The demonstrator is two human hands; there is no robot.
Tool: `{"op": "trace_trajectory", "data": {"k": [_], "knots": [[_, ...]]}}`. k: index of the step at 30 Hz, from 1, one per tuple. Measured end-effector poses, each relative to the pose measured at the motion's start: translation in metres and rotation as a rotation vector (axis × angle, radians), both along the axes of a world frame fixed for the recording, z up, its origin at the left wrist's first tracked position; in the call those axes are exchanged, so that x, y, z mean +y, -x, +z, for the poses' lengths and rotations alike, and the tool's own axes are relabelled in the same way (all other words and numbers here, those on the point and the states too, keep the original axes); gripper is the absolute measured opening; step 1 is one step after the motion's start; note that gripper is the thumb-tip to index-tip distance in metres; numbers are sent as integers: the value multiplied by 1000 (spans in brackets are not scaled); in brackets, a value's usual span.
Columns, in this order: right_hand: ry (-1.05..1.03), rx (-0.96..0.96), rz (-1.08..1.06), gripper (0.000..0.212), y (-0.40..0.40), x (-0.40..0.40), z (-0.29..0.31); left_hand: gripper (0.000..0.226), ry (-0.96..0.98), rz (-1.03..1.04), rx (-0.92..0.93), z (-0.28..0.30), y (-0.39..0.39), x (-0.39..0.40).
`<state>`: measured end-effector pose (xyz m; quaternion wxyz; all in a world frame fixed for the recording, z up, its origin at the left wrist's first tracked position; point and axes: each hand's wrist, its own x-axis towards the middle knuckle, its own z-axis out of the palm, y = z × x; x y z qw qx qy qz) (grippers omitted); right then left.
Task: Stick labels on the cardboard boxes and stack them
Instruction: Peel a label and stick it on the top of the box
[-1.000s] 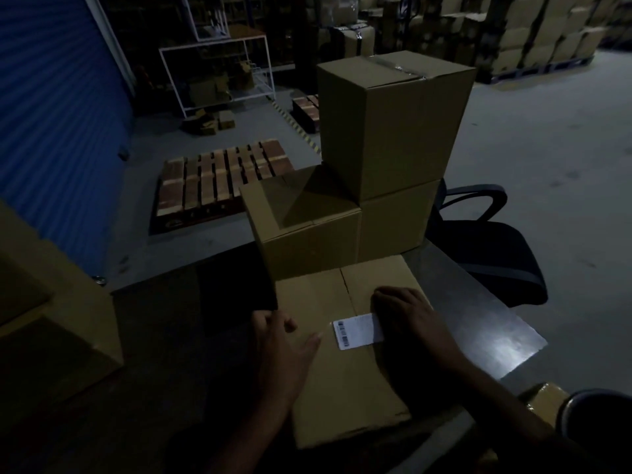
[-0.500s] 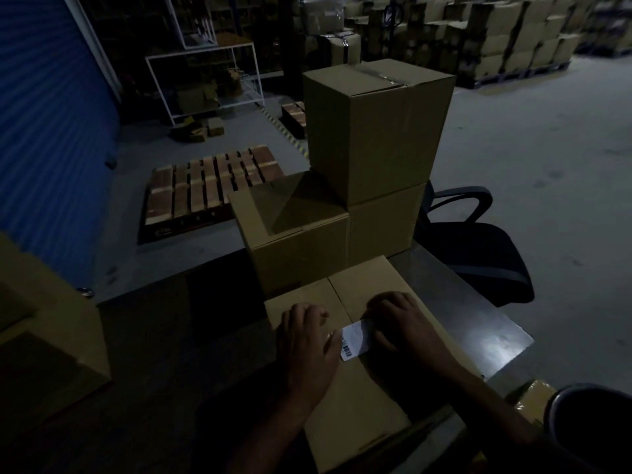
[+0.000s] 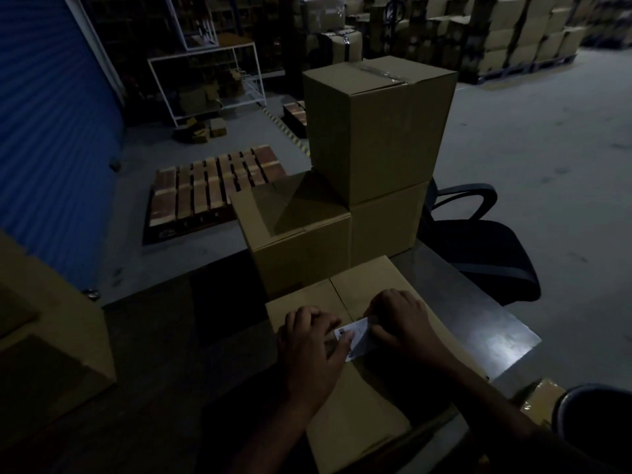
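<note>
Dim warehouse; dark table [image 3: 478, 313] fills the lower frame. Four cardboard boxes on it in plain view: tall box [image 3: 379, 131] at 12 o'clock stacked on a lower right box [image 3: 386, 220], a lower left box [image 3: 294, 241] just beside that one, and the near box [image 3: 355, 388] at 6 o'clock, touching the lower left box's front. One more box [image 3: 44, 336] sits at 9 o'clock at the left edge. One black office chair [image 3: 478, 241] at 3 o'clock, one wooden pallet [image 3: 212, 189] on the floor at 11 o'clock, one white wire rack [image 3: 205, 80] beyond it, many stacked cartons [image 3: 513, 32] at 1 o'clock, count unreadable. One white label [image 3: 357, 336] lies on top of the near box, long axis running 8 to 2 o'clock, barcode at its left end; printed text too small to read. Left hand [image 3: 311, 347] lies flat, fingers straight and close together, fingertips pressing the label's left end. Right hand [image 3: 400, 319] has fingers bent, tips pressing down on the label's right end.
</note>
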<state>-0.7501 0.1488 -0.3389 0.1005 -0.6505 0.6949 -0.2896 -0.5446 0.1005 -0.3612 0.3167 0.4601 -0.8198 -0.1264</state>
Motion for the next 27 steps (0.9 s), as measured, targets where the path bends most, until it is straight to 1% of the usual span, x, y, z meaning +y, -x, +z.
{"op": "trace_trajectory", "data": {"k": [2,4,8,9,12,14,16,18,20,24,27], "knots": [[14,-65,19,19,0,2,2,32,-18,-6,14,1,0,0],[10,-141,43,18,3,5,5,34,-20,-6,22,0,-1,0],[-30,-295,100,33,7,13,17,36,-71,-5,85,1,-1,1],[-25,-353,109,32,8,15,19,38,-76,-8,101,2,-2,1],[-40,-581,123,16,8,23,26,46,-99,-29,142,5,-2,2],[-41,-718,109,15,5,30,30,48,-112,-37,150,7,-3,3],[-9,-805,42,14,3,35,31,47,-104,-46,156,9,-3,4],[21,-872,-28,11,2,41,30,54,-103,-49,148,9,-3,4],[37,-903,-99,11,0,47,29,63,-110,-51,115,7,-2,3],[107,-955,-294,15,-11,63,29,70,-136,-82,72,12,1,2],[153,-1031,-441,17,-19,81,31,65,-162,-145,73,26,11,4]]}}
